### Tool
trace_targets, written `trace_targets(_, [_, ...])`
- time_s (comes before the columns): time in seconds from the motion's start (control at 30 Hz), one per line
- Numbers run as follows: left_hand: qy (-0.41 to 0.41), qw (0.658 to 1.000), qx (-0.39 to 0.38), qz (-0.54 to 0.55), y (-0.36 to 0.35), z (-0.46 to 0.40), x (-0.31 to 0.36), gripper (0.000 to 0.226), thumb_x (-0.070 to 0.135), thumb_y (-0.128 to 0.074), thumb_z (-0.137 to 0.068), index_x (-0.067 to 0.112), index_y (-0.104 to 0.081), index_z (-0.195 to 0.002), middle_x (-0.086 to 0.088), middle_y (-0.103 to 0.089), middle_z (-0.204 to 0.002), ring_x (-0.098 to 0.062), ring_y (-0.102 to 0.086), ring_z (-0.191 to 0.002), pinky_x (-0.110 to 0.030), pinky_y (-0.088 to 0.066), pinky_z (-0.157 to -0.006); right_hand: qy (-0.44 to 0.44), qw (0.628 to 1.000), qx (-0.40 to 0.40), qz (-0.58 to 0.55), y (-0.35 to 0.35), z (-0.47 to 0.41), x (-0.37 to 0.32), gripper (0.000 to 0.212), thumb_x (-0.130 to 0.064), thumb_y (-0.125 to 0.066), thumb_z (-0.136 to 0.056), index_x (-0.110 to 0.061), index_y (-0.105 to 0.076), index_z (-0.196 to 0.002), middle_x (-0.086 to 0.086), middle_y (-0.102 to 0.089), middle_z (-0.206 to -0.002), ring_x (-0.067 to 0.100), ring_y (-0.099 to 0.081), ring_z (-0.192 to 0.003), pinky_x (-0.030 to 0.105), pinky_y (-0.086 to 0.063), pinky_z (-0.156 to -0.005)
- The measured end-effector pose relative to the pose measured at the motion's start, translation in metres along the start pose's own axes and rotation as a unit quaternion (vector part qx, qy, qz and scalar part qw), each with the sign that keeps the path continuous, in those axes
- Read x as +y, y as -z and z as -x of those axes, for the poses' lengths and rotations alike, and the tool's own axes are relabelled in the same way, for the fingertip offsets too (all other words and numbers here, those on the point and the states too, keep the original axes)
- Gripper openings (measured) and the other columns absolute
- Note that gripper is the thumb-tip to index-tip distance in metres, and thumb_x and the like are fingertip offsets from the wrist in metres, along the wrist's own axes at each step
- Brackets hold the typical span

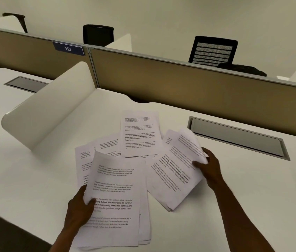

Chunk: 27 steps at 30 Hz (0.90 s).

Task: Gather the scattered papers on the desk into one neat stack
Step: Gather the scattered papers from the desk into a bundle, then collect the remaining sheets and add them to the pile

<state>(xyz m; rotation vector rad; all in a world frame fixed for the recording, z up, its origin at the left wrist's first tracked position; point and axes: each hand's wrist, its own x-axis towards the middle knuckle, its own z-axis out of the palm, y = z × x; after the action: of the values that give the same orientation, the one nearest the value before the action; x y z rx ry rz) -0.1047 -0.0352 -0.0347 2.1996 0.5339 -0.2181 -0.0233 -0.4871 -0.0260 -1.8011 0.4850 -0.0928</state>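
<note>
The left hand [79,210] pinches the edge of a sheet at the near left, thumb on top, lifting its upper part off the bundle of pages [114,215] beneath it. The right hand [209,167] grips the far edge of a second, angled bundle [170,177], whose top corner curls up and blurs, so how many sheets it holds is hard to say. Between and beyond the two hands, one page [140,133] lies flat and apart from both bundles, and a few more [96,151] fan out behind the left one, overlapping. I judge the job to be about halfway: two rough groups exist, but they are not yet merged, and the loose pages remain to be picked up and the edges squared. The paper is thin, white, printed with short blocks of text, and bends easily; the desk [34,179] is smooth, matte and off-white, with a rounded divider [49,113] and a grey metal flap [234,137].
</note>
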Motion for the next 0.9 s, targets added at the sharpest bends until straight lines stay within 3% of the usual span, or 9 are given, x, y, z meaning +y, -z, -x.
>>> trace_targets(0.1, [-0.009, 1.0, -0.017, 0.004, 0.001, -0.001, 0.001, 0.064, 0.013, -0.067, -0.09, 0.016, -0.04, -0.148, -0.017, -0.06, -0.137, -0.039, -0.061, -0.117, -0.054, -0.047, -0.104, 0.03, 0.998, 0.024, -0.048, 0.02, 0.012, -0.012, 0.081, -0.02, -0.088, -0.065, -0.025, -0.052, -0.137, 0.009, -0.063, -0.126, 0.033, -0.063, -0.109, 0.054, -0.059, -0.084])
trace_targets(0.17, [-0.016, 1.0, -0.026, 0.008, 0.0, -0.002, 0.002, 0.067, 0.012, -0.067, -0.09, 0.02, -0.037, -0.15, -0.016, -0.06, -0.137, -0.039, -0.062, -0.115, -0.055, -0.048, -0.102, 0.062, 0.996, 0.032, -0.06, 0.034, 0.019, -0.027, 0.082, -0.025, -0.085, -0.062, -0.027, -0.053, -0.137, 0.006, -0.063, -0.125, 0.029, -0.064, -0.107, 0.04, -0.062, -0.075])
trace_targets(0.3, [-0.036, 0.998, -0.042, 0.017, -0.001, 0.001, 0.008, 0.088, 0.012, -0.066, -0.09, 0.034, -0.013, -0.156, -0.013, -0.057, -0.139, -0.039, -0.063, -0.113, -0.051, -0.049, -0.099, 0.114, 0.99, -0.003, -0.087, 0.064, 0.024, -0.066, 0.078, -0.009, -0.087, -0.064, -0.032, -0.058, -0.133, -0.003, -0.067, -0.121, 0.017, -0.068, -0.103, 0.022, -0.059, -0.064])
trace_targets(0.37, [-0.051, 0.997, -0.053, 0.023, -0.002, 0.003, 0.01, 0.091, 0.011, -0.066, -0.09, 0.039, -0.009, -0.156, -0.009, -0.056, -0.139, -0.038, -0.063, -0.114, -0.049, -0.049, -0.098, 0.118, 0.988, -0.031, -0.099, 0.076, 0.025, -0.085, 0.077, -0.002, -0.086, -0.065, -0.035, -0.06, -0.13, -0.006, -0.069, -0.12, 0.016, -0.07, -0.101, 0.025, -0.06, -0.068])
trace_targets(0.53, [-0.06, 0.994, -0.074, 0.062, -0.007, 0.0, 0.006, 0.048, 0.006, -0.066, -0.089, 0.04, -0.061, -0.123, -0.007, -0.051, -0.146, -0.026, -0.052, -0.127, -0.038, -0.045, -0.105, 0.086, 0.98, -0.11, -0.144, 0.074, 0.028, -0.109, 0.075, 0.005, -0.077, -0.07, -0.036, -0.06, -0.13, -0.002, -0.069, -0.123, 0.02, -0.071, -0.101, 0.034, -0.061, -0.073])
trace_targets(0.63, [-0.042, 0.987, -0.093, 0.124, -0.008, 0.001, 0.007, 0.028, 0.016, -0.065, -0.093, 0.035, -0.071, -0.113, -0.003, -0.061, -0.135, -0.019, -0.061, -0.117, -0.032, -0.05, -0.098, 0.054, 0.973, -0.16, -0.156, 0.047, 0.03, -0.107, 0.076, 0.006, -0.077, -0.07, -0.036, -0.059, -0.131, 0.0, -0.07, -0.12, 0.026, -0.071, -0.101, 0.038, -0.061, -0.072])
trace_targets(0.7, [-0.004, 0.973, -0.118, 0.199, -0.007, 0.004, 0.016, 0.017, 0.028, -0.062, -0.095, 0.035, -0.076, -0.103, -0.003, -0.072, -0.12, -0.018, -0.073, -0.099, -0.031, -0.059, -0.082, 0.026, 0.968, -0.196, -0.156, 0.025, 0.029, -0.097, 0.076, 0.006, -0.077, -0.071, -0.036, -0.059, -0.132, 0.003, -0.069, -0.122, 0.034, -0.069, -0.104, 0.046, -0.061, -0.076])
trace_targets(0.8, [0.071, 0.949, -0.131, 0.279, -0.002, 0.009, 0.025, 0.034, 0.052, -0.059, -0.088, 0.027, -0.079, -0.1, -0.006, -0.078, -0.104, -0.025, -0.077, -0.085, -0.032, -0.061, -0.066, -0.007, 0.954, -0.26, -0.148, -0.022, 0.031, -0.08, 0.077, 0.003, -0.08, -0.071, -0.034, -0.057, -0.134, 0.011, -0.063, -0.131, 0.04, -0.064, -0.113, 0.06, -0.054, -0.09])
trace_targets(0.9, [0.082, 0.945, -0.152, 0.279, 0.0, 0.009, 0.026, 0.061, 0.07, -0.036, -0.088, 0.029, -0.077, -0.107, 0.002, -0.079, -0.101, -0.021, -0.075, -0.091, -0.029, -0.058, -0.073, -0.021, 0.945, -0.3, -0.131, -0.068, 0.036, -0.069, 0.078, -0.002, -0.085, -0.066, -0.033, -0.059, -0.133, 0.008, -0.064, -0.131, 0.036, -0.064, -0.115, 0.057, -0.054, -0.094])
